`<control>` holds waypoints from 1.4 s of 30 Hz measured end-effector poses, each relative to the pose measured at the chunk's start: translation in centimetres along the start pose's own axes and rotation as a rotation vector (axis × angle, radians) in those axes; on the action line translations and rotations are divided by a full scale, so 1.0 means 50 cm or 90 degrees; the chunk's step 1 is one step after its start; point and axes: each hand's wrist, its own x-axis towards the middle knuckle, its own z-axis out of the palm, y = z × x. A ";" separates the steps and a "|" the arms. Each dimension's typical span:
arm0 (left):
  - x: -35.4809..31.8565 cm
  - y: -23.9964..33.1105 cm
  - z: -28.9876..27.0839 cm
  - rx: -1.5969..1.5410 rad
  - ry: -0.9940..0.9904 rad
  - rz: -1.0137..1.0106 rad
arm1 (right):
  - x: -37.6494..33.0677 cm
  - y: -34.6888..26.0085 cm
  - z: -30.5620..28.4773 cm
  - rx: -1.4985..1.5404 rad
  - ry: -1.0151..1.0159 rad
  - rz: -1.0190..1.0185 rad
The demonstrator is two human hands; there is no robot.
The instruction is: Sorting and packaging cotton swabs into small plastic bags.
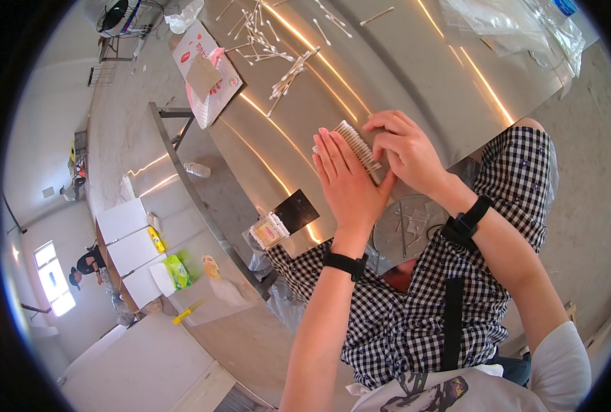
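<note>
A tight row of cotton swabs (358, 148) lies on the metal table, their pale sticks side by side. My left hand (347, 180) is closed around the row, its straight fingers along the left side and its thumb at the near right end. Close against the row's right side is my right hand (410, 152). Its fingers are bent and apart, with nothing visible in them; its thumb is mostly hidden. Loose cotton swabs (257, 42) lie scattered farther off, some gathered in a small pile (293, 74). By the table's near left edge sits a pack of cotton swabs (269, 231).
A black square (296, 211) lies beside the pack. Printed card sheets (213, 75) rest on the far left edge, and clear plastic bags (504, 27) at the far right. A round container (407, 226) is below my hands. Another person (89, 264) is at the far left.
</note>
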 end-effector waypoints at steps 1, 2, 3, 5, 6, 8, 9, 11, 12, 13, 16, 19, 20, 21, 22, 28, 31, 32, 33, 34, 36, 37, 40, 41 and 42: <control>0.000 0.000 -0.002 0.001 0.000 -0.001 | 0.000 0.000 0.001 0.034 0.016 0.029; 0.000 0.000 -0.003 -0.001 -0.001 -0.002 | 0.001 -0.001 0.002 0.035 0.016 0.029; 0.000 0.001 -0.003 -0.004 -0.003 -0.003 | 0.000 0.000 0.002 0.027 0.018 0.029; 0.000 0.001 -0.004 -0.003 -0.003 -0.005 | 0.000 0.000 0.002 0.020 0.020 0.029; 0.000 0.001 -0.004 -0.002 -0.004 -0.006 | 0.000 -0.001 0.002 0.018 0.020 0.027; -0.001 0.001 -0.004 -0.001 -0.007 -0.006 | 0.000 -0.001 0.003 0.016 0.019 0.026; 0.000 0.002 -0.004 -0.001 -0.009 -0.005 | 0.000 -0.001 0.002 0.016 0.018 0.026; 0.001 0.003 -0.004 -0.004 -0.011 -0.005 | 0.000 0.000 0.000 0.015 0.017 0.027; 0.000 0.002 -0.004 -0.004 -0.012 -0.005 | 0.001 0.000 0.000 0.027 0.018 0.037; 0.000 0.001 -0.004 -0.003 -0.012 -0.006 | 0.002 0.000 0.001 0.039 0.019 0.046; 0.001 0.002 -0.004 -0.008 -0.008 -0.004 | 0.006 0.002 -0.004 0.042 0.018 0.055; 0.001 0.002 -0.004 -0.007 -0.005 -0.005 | 0.005 0.003 -0.002 0.043 0.018 0.047; 0.000 0.001 -0.004 -0.006 -0.004 -0.003 | 0.004 0.003 0.000 0.043 0.018 0.047; 0.000 0.001 -0.004 -0.005 -0.003 -0.001 | 0.004 0.002 0.001 0.037 0.020 0.042; 0.000 0.001 -0.003 -0.006 -0.003 -0.001 | 0.003 0.001 0.002 0.031 0.022 0.036; -0.001 0.001 -0.002 -0.005 -0.008 -0.002 | 0.002 0.001 0.001 0.016 0.016 0.029; -0.001 0.001 -0.002 -0.003 -0.004 -0.001 | 0.002 0.001 0.000 0.019 0.011 0.033; -0.001 0.002 -0.001 -0.002 -0.006 -0.001 | 0.001 0.001 0.000 0.018 0.011 0.033; -0.002 0.001 -0.002 0.000 -0.008 -0.002 | 0.001 0.000 0.001 0.015 0.011 0.034; -0.002 0.001 -0.002 0.001 -0.009 -0.002 | 0.000 0.000 0.002 0.011 0.011 0.035; -0.002 0.001 0.000 -0.002 -0.005 -0.002 | 0.000 0.002 0.003 0.010 0.011 0.034; -0.002 0.001 0.000 -0.001 -0.005 -0.002 | 0.000 0.004 0.003 0.008 0.010 0.033; -0.002 0.001 0.001 -0.005 -0.011 -0.010 | -0.001 0.005 0.006 0.005 0.013 0.025; -0.001 0.001 0.002 -0.006 -0.006 -0.010 | -0.001 0.006 0.005 0.006 0.013 0.025; -0.001 0.001 0.003 -0.007 0.000 -0.009 | 0.000 0.007 0.004 0.007 0.013 0.022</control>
